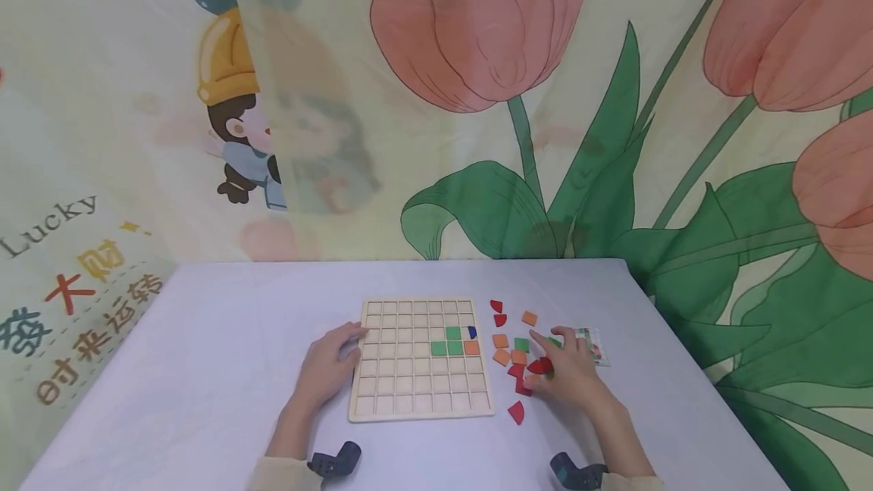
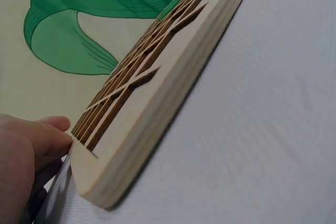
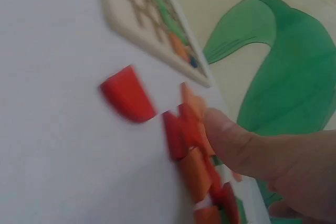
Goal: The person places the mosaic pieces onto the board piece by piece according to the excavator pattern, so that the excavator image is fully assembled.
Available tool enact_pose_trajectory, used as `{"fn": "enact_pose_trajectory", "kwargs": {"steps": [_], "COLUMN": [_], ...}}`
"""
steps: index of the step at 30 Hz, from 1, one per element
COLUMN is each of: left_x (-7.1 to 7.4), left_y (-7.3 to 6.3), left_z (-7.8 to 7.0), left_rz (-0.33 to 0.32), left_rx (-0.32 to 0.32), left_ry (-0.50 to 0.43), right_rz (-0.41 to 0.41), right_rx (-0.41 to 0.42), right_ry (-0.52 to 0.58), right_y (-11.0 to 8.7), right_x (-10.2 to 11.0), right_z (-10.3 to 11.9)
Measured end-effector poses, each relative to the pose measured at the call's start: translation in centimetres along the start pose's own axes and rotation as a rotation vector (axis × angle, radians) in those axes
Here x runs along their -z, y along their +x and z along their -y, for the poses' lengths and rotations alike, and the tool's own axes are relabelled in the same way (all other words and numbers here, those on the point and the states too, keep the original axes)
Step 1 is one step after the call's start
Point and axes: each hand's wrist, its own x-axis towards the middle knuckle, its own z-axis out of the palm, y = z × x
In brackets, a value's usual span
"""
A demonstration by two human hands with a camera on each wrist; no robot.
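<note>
My left hand (image 1: 326,366) rests on the white table with its fingertips at the left edge of a square wooden grid board (image 1: 420,418). In the left wrist view the fingers (image 2: 50,136) meet the board's edge near a corner. On the board's right side lie several green squares (image 1: 455,348), an orange square (image 1: 471,348) and a small dark blue piece (image 1: 472,333). My right hand (image 1: 576,373) is spread low over loose red, orange and green pieces, its thumb (image 3: 223,124) right beside them. A red quarter-circle piece (image 3: 128,95) lies apart from this pile.
Two red pieces (image 1: 500,320) and an orange square (image 1: 529,317) lie beyond the pile, right of the board. A printed card (image 1: 593,345) lies partly behind my right hand. A patterned curtain (image 1: 327,233) hangs behind the table.
</note>
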Motion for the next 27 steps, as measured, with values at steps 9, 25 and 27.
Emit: {"fn": "enact_pose_trajectory", "kwargs": {"steps": [9,25,27], "left_x": [-0.1,-0.1,0.0], "left_y": [-0.3,-0.3,-0.3], "left_z": [0.2,-0.3,-0.3], "left_rz": [-0.020,-0.046,-0.042], "left_rx": [0.006,-0.010,-0.009], "left_ry": [-0.013,0.005,0.003], "right_rz": [0.019,-0.035,-0.033], "right_rx": [-0.083,-0.115,-0.113], "right_ry": [0.158,0.231,0.241], "right_y": [2.5,3.7,3.7], "right_x": [-0.1,-1.8,-1.9], "right_z": [1.2,1.1,0.9]}}
